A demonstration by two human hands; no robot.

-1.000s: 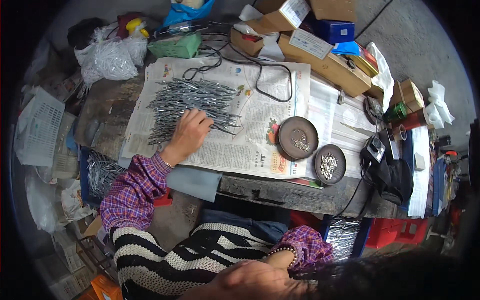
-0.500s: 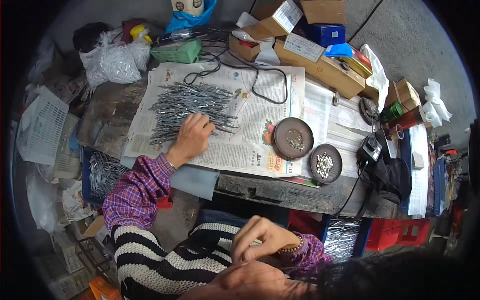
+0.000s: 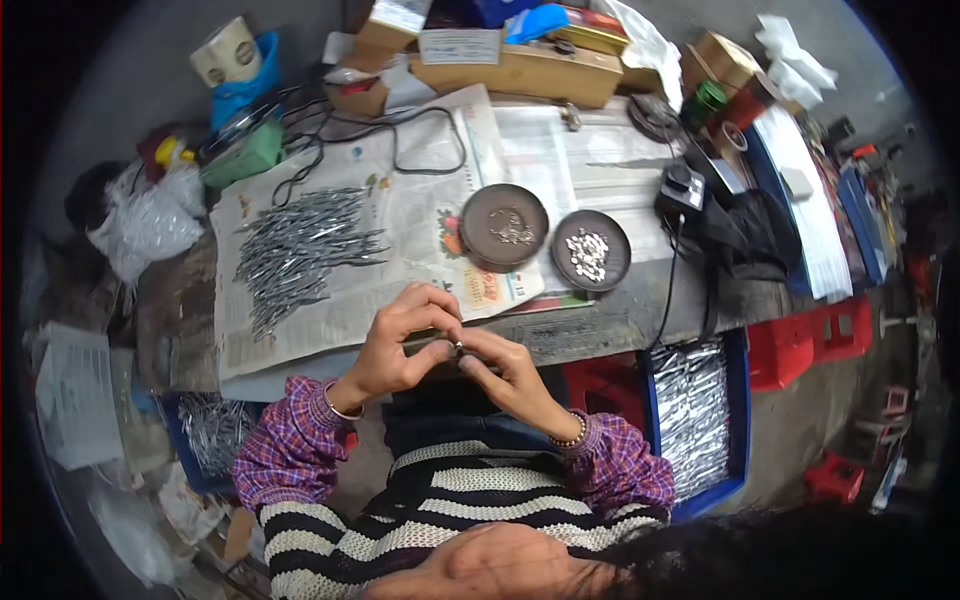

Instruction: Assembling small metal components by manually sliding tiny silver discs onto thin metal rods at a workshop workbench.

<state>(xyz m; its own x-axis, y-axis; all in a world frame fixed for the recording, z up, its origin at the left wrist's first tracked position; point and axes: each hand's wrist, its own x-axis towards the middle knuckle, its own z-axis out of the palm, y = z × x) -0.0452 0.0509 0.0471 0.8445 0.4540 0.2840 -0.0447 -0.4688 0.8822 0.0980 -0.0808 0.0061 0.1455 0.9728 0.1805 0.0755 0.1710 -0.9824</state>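
Observation:
My left hand [image 3: 405, 340] and my right hand [image 3: 512, 376] meet above the table's front edge. Both have their fingertips closed on a small shiny metal piece [image 3: 459, 347]; most of it is hidden by the fingers, so its shape cannot be made out. Beyond my left hand, a pile of thin grey metal rods [image 3: 305, 245] lies on newspaper [image 3: 400, 265]. To the right stand two round brown dishes: the larger dish [image 3: 478, 222] holds tiny metal bits, the smaller dish [image 3: 617, 255] small silvery pieces [image 3: 588, 255].
Below the table on the right, a blue bin [image 3: 741, 440] holds silvery strips; another blue bin [image 3: 185, 465] of rods is at the left. A black cable [image 3: 400, 165] loops over the newspaper. Cardboard boxes [image 3: 530, 75] line the back. Red stools [image 3: 778, 355] stand at right.
My left hand has left the rod pile and come back toward my body. My right hand has moved up and forward to meet it at the small metal piece. The view has shifted right.

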